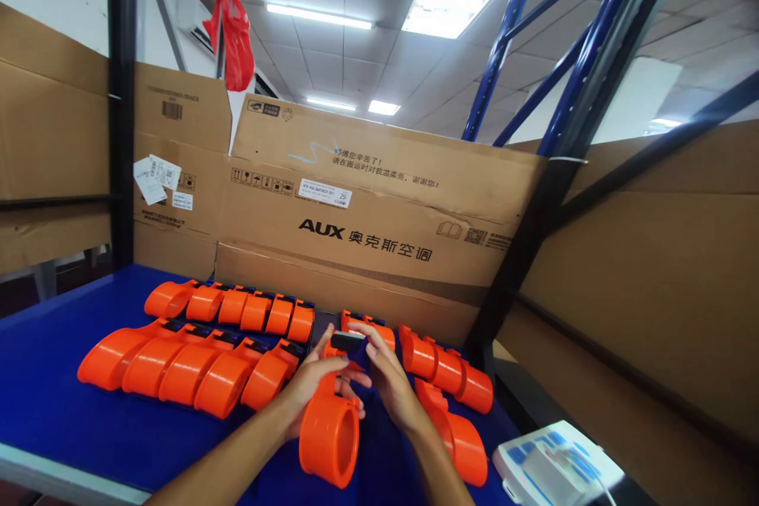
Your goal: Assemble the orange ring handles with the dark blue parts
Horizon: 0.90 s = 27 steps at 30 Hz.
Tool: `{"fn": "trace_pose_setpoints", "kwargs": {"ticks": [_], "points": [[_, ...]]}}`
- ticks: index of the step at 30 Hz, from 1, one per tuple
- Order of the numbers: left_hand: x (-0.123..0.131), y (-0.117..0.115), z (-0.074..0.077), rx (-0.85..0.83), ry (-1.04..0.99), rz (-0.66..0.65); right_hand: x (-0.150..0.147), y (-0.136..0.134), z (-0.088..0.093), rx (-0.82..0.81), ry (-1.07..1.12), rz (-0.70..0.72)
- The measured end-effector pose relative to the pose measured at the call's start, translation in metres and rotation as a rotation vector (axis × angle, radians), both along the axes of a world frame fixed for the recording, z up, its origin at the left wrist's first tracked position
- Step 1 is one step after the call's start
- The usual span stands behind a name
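Observation:
Over the front of the blue table, both hands are on one orange plastic tape dispenser (pixel 329 439). Its round open ring hangs toward me, and its narrow upper end carries a dark piece with a pale edge. My left hand (pixel 317 379) is closed around the neck from the left. At the upper end, the fingers of my right hand (pixel 385 375) grip a dark blue part from the right. Like dispensers (pixel 222 383) stand in two rows on the left. More orange dispensers (pixel 447 368) stand to the right of my hands.
The blue table (pixel 47 411) spreads leftward. Cardboard panels (pixel 368 205) wall its back and sides. A dark metal post (pixel 510 269) rises at the right rear. A white device with blue keys (pixel 554 462) and a cable lies at the right front.

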<state>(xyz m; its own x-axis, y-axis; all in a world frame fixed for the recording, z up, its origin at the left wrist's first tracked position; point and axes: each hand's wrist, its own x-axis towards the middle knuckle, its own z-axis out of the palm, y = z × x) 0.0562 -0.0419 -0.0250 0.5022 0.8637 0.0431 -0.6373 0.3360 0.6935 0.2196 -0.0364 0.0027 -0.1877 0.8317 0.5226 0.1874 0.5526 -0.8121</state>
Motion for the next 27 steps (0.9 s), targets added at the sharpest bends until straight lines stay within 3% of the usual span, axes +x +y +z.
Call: {"fn": "trace_pose_setpoints", "kwargs": {"ticks": [2,4,12,20,24,27], "points": [[-0.002,-0.003,0.003,0.016,0.000,-0.030,0.001,-0.002,0.000,-0.133,0.068,0.167],[-0.003,-0.006,0.006,0.051,0.021,-0.054,0.000,-0.003,-0.001,-0.227,0.160,0.236],[0.003,-0.002,0.008,0.314,0.058,0.135,-0.011,-0.001,-0.006,-0.147,0.226,0.087],[0.001,0.006,0.005,0.324,0.205,0.306,-0.016,0.001,-0.008,-0.045,0.202,0.051],[0.001,0.006,0.005,0.350,0.230,0.301,-0.015,0.001,-0.007,-0.020,0.145,0.050],[0.001,0.008,0.002,0.307,0.229,0.287,-0.002,0.001,-0.002,-0.013,-0.036,0.006]]}}
